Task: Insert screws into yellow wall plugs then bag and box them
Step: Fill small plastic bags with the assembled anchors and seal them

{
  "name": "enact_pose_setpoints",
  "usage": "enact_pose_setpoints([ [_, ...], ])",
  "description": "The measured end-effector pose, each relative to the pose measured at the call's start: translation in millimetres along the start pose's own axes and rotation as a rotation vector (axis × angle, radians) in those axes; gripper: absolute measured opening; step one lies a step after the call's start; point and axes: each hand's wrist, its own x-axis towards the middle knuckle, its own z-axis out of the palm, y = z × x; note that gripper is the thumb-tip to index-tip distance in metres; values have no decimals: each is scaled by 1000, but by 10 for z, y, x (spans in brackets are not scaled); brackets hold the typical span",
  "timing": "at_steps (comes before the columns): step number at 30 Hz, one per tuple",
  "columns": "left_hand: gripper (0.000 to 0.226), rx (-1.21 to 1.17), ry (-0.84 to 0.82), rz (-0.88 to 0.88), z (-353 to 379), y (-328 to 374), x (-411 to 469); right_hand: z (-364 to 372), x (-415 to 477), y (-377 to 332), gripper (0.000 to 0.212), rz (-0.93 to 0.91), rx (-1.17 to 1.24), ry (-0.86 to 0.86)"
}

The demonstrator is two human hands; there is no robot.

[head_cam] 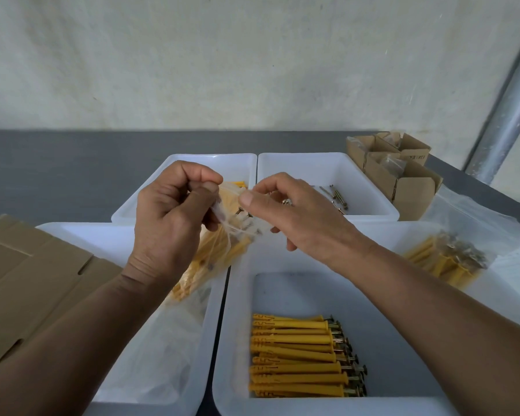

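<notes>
Both hands hold up a clear plastic bag (219, 250) filled with yellow wall plugs with screws in them. My left hand (171, 217) pinches the bag's top edge on the left, and my right hand (285, 208) pinches the same edge on the right. Below, the near white tray (237, 325) holds a row of yellow plugs with screws (300, 355). Loose screws (335, 196) lie in the far right white tray (370, 181). Another filled bag (451, 256) lies at the right.
Flat brown cardboard (27, 280) lies at the left. Small open cardboard boxes (400, 172) stand at the back right by a metal post (511, 115). A far left white tray (150, 193) and a near left tray with empty bags (162, 355) sit on the grey table.
</notes>
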Motion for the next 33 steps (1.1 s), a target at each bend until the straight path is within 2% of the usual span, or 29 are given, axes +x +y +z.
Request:
enact_pose_setpoints([
  [3,15,-18,-35,3,10,-1,-4,33,-26,-4,78,60,58,-218],
  [4,15,-15,-62,6,11,-2,-9,62,-35,-4,83,65,73,-260],
  [7,18,-10,-142,10,18,2,-26,126,-46,14,71,47,113,-244],
  [12,19,-38,-168,2,37,22,-20,94,-10,10,48,47,192,-128],
  [17,26,-31,-89,-52,12,6,10,-32,23,-19,25,14,357,-42],
  [21,33,79,18,-216,-9,-46,34,-146,36,-24,22,-45,385,-6],
  [23,42,122,-22,-363,-13,-55,52,-215,57,-30,23,-80,416,20],
  [25,44,149,-139,-461,-4,-52,51,-306,79,-32,28,-103,452,53],
  [28,19,194,-314,-450,56,-47,-13,-473,85,-19,32,-133,438,99],
  [33,18,358,-359,-368,100,-88,-73,-654,42,-22,37,-215,316,132],
])
